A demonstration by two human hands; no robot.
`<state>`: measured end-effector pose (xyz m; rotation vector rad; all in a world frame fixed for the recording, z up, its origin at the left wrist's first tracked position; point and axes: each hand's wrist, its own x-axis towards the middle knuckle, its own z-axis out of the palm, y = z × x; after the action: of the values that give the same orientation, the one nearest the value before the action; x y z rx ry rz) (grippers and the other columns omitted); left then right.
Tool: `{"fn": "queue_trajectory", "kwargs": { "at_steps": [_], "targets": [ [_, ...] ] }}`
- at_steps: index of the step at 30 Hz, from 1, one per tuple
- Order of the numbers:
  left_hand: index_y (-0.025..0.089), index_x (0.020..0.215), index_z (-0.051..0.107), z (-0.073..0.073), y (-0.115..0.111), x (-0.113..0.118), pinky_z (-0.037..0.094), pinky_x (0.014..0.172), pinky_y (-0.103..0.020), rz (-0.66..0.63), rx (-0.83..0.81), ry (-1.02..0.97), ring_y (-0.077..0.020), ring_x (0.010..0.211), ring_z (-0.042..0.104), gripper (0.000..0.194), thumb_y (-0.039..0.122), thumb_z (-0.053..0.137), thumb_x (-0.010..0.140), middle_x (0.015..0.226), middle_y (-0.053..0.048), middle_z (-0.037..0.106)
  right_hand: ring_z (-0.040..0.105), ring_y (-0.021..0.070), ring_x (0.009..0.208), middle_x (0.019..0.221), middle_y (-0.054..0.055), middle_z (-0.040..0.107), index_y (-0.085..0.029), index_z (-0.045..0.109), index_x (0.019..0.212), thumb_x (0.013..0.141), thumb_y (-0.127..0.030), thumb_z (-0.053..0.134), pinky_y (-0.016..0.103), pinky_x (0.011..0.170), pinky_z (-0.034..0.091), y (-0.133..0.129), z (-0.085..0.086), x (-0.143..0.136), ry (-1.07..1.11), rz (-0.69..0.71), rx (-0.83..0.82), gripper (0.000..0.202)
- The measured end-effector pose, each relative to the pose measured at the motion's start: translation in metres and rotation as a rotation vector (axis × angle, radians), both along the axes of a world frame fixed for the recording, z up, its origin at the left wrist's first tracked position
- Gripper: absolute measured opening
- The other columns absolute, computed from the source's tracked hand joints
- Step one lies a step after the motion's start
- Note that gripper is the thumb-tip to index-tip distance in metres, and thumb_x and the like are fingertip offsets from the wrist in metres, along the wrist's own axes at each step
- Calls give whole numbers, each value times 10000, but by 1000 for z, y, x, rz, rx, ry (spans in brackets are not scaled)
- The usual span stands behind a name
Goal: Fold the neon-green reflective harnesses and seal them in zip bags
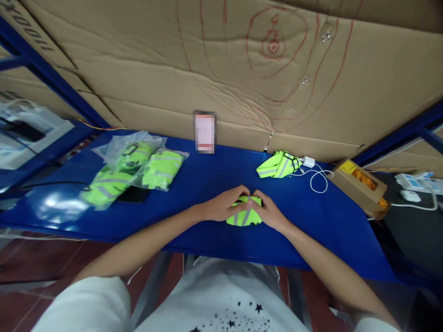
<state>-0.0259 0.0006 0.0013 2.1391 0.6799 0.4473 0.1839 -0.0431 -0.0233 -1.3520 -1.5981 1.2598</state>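
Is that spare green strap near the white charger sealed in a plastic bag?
No, the green strap lies unwrapped on the blue table, beside the white charger.

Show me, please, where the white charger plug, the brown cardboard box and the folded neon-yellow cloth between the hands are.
White charger plug (308,162), head view: middle of its body.
Brown cardboard box (356,191), head view: bare cardboard near its middle.
Folded neon-yellow cloth (242,218), head view: lower part, between grey stripes.
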Motion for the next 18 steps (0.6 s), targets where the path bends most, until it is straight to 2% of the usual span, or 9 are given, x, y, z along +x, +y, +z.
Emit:
{"fn": "queue_trajectory", "kwargs": {
  "at_steps": [3, 7, 10, 12, 18],
  "targets": [
    [192, 1193, 502, -3, 0, -1, 476, 912, -356, -5, 39, -55, -222, 1030, 614, 360, 511, 447, 1035, 1126, -101, 621, 493, 145, 764, 820, -29, 535, -214, 543, 927, 796, -690, 697, 262, 675, 388, 0, 6, -1, 69, 30, -40, 517],
    [189, 1206, 508, -8, -2, 0, 469, 926, -367, 19, 127, -117, -235, 1056, 602, 388, 522, 515, 1006, 1141, -107, 616, 578, 178, 874, 998, 0, 618, -231, 520, 1092, 645, -603, 863, 289, 757, 468, -3, 11, -2, 223, 140, -186, 675],
    [197, 1112, 531, -11, -7, 3, 466, 866, -354, 74, 197, -122, -234, 986, 598, 450, 607, 595, 938, 1058, -83, 615, 586, 183, 906, 1044, -2, 624, -242, 513, 1106, 609, -510, 917, 298, 803, 469, -7, 9, -1, 118, 122, -52, 695],
    [207, 1059, 534, -12, -10, 6, 458, 837, -341, 131, 191, -103, -225, 954, 596, 473, 642, 630, 899, 1030, -66, 616, 586, 186, 886, 1022, -6, 640, -246, 507, 1111, 609, -503, 920, 297, 789, 461, -9, 8, -2, 7, 91, 28, 699],
    [227, 907, 460, -8, -17, 13, 393, 695, -298, 325, 102, -1, -182, 792, 542, 537, 694, 700, 790, 886, 3, 579, 589, 172, 745, 877, -40, 675, -252, 498, 1160, 653, -473, 887, 256, 644, 416, -13, 8, -7, -125, 81, 85, 675]
  ]
}}
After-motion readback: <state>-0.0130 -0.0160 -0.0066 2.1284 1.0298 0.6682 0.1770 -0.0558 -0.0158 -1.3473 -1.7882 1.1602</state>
